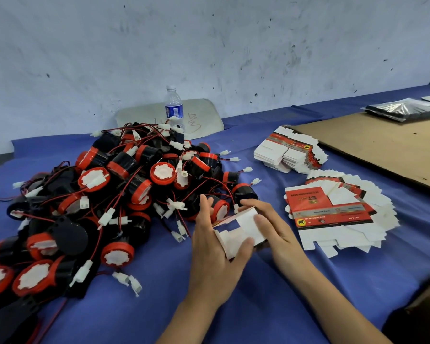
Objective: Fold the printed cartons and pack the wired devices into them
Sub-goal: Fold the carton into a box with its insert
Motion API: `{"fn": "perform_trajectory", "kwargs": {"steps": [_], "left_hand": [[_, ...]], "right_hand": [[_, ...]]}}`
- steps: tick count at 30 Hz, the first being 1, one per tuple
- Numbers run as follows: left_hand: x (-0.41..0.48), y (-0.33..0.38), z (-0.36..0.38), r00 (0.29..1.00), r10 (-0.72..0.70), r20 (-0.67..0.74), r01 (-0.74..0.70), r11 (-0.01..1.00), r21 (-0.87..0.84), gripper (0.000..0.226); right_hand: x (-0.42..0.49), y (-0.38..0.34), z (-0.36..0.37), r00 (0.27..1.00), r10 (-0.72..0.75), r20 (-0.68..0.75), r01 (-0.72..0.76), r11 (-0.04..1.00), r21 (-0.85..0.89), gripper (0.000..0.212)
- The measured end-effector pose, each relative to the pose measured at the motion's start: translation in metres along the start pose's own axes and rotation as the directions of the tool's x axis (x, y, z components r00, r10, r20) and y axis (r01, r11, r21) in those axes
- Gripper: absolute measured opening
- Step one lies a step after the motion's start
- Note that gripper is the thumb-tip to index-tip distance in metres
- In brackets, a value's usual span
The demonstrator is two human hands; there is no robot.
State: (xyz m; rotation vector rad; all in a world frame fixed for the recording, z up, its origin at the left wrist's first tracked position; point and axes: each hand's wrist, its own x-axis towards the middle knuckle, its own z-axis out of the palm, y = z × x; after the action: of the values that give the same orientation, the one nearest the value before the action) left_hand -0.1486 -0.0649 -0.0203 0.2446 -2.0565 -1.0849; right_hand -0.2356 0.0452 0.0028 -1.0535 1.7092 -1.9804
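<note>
A big heap of black-and-red wired devices (109, 194) covers the left side of the blue-clothed table (258, 301), its white plugs and red wires spilling toward the hands. To the right lies a fanned stack of flat cartons (333, 212), with a second stack (288, 152) farther back beside a brown cardboard sheet (382, 150). A water bottle (173, 108) stands behind the heap against a grey board (204, 115), and dark plastic packets (405, 110) lie at the far right.

Between heap and stack, a half-folded carton (243, 227) is held just above the table. The left hand (214, 249) grips its near end, thumb on the white face. The right hand (278, 232) clasps the far end from above. Both hands hide the carton's printed sides. The heap runs off the left and bottom edges, and the lettering on the cartons is too blurred to read.
</note>
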Motion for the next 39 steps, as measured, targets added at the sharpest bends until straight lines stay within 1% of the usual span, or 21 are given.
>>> {"fn": "perform_trajectory", "kwargs": {"steps": [3,5,8,10,12,15,17,18,20,21,23,25,26,28,29,31,32,35,37,38,39], "left_hand": [[0.002,0.003,0.001,0.997,0.078,0.010,-0.078,0.995,0.056,0.113],[0.002,0.000,0.003,0.986,0.161,0.038,-0.163,0.984,0.067,0.109],[0.002,-0.003,0.005,0.958,0.268,0.101,-0.278,0.955,0.099,0.084],[0.004,-0.004,0.004,0.941,0.320,0.110,-0.332,0.935,0.127,0.064],[0.005,-0.005,0.003,0.938,0.333,0.098,-0.344,0.930,0.129,0.052],[0.005,-0.003,0.001,0.954,0.283,0.098,-0.291,0.953,0.082,0.041],[0.004,-0.004,-0.001,0.966,0.237,0.106,-0.244,0.968,0.055,0.034],[0.004,-0.004,-0.002,0.969,0.223,0.108,-0.229,0.972,0.049,0.035],[0.003,-0.005,-0.004,0.970,0.209,0.125,-0.216,0.975,0.048,0.034],[0.004,-0.005,-0.005,0.968,0.211,0.134,-0.218,0.975,0.044,0.032],[0.005,-0.004,-0.007,0.967,0.223,0.120,-0.227,0.974,0.021,0.028],[0.007,-0.001,-0.009,0.971,0.228,0.074,-0.229,0.973,0.008,0.023],[0.007,0.001,-0.009,0.968,0.244,0.055,-0.244,0.970,0.009,0.024],[0.006,0.003,-0.009,0.957,0.284,0.060,-0.285,0.958,0.008,0.028],[0.005,0.004,-0.008,0.953,0.293,0.079,-0.294,0.956,0.000,0.029],[0.004,0.005,-0.006,0.947,0.294,0.130,-0.297,0.955,0.005,0.034],[0.003,0.005,-0.005,0.943,0.292,0.159,-0.299,0.954,0.026,0.042],[0.002,0.003,0.003,0.934,0.272,0.232,-0.308,0.942,0.134,0.071],[0.002,0.000,0.007,0.931,0.305,0.201,-0.342,0.922,0.181,0.072],[0.003,-0.001,0.007,0.929,0.326,0.177,-0.357,0.914,0.190,0.069],[0.003,-0.002,0.007,0.924,0.349,0.156,-0.375,0.906,0.195,0.065]], "right_hand": [[0.002,0.006,-0.001,0.999,0.007,-0.032,-0.006,1.000,0.012,0.024],[0.004,0.010,-0.001,0.997,0.047,-0.056,-0.041,0.994,0.106,0.022],[0.008,0.011,-0.002,0.990,0.129,-0.052,-0.108,0.950,0.294,0.020],[0.010,0.012,-0.005,0.989,0.145,-0.023,-0.126,0.919,0.373,0.022],[0.010,0.012,-0.006,0.989,0.147,0.000,-0.135,0.908,0.397,0.025],[0.009,0.011,-0.006,0.988,0.155,-0.006,-0.141,0.912,0.385,0.023],[0.007,0.009,-0.006,0.985,0.171,-0.005,-0.161,0.932,0.325,0.022],[0.007,0.008,-0.006,0.984,0.178,-0.009,-0.170,0.951,0.256,0.022],[0.004,0.010,-0.009,0.986,0.156,-0.066,-0.153,0.987,0.041,0.018],[0.004,0.011,-0.010,0.988,0.108,-0.113,-0.118,0.990,-0.083,0.014],[0.002,0.014,-0.013,0.983,-0.030,-0.181,-0.029,0.950,-0.312,0.011],[0.002,0.010,-0.012,0.974,-0.134,-0.181,0.059,0.929,-0.366,0.009],[0.002,0.008,-0.011,0.971,-0.172,-0.167,0.109,0.937,-0.331,0.006],[0.003,0.006,-0.007,0.977,-0.183,-0.113,0.167,0.977,-0.133,0.011],[0.002,0.005,-0.007,0.980,-0.182,-0.074,0.178,0.982,-0.065,0.010],[0.000,0.003,-0.006,0.984,-0.175,-0.020,0.173,0.984,-0.050,0.026],[-0.001,0.003,-0.006,0.988,-0.151,-0.007,0.151,0.988,-0.039,0.032],[-0.001,0.002,-0.007,0.996,-0.080,-0.029,0.081,0.996,0.045,0.036],[0.000,-0.001,-0.008,0.996,-0.093,-0.018,0.093,0.995,0.028,0.032],[0.001,-0.003,-0.007,0.996,-0.087,-0.010,0.087,0.996,0.033,0.034],[0.001,-0.003,-0.007,0.998,-0.063,-0.009,0.063,0.996,0.057,0.042]]}}
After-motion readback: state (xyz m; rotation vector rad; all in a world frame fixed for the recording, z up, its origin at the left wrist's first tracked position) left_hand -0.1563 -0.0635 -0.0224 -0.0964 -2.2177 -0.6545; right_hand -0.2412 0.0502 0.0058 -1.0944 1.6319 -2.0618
